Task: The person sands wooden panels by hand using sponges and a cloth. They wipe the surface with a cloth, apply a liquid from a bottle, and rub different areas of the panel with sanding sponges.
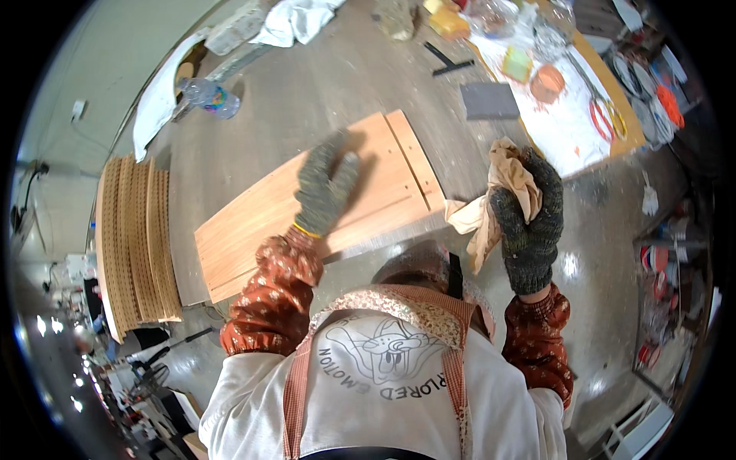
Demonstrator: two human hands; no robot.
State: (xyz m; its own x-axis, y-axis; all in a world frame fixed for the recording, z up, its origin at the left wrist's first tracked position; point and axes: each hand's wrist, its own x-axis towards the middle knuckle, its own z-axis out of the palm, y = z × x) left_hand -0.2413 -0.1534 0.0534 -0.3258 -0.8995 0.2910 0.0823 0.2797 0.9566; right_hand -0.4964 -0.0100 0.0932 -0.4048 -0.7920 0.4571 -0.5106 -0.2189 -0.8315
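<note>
A long light-brown wooden board [383,172] lies slantwise near the front edge of the table, with a groove and small holes by its right end. My left hand [326,184], in a dark grey knitted glove, lies over the middle of the board with thumb and fingers apart and nothing in it. The fingertips are a little blurred. Off the board's right end, my right hand [533,218], gloved alike, is closed around a crumpled beige cloth [510,172]. Loose ends of the cloth hang down and to the left, one close to the board's corner.
Curved wooden panels [138,238] stand stacked left of the table [268,107]. A plastic bottle [211,98] lies at the far left. A dark grey block [489,101] is at the right, beside a white sheet [548,126] bearing scissors [606,119] and an orange cup-like piece [547,83].
</note>
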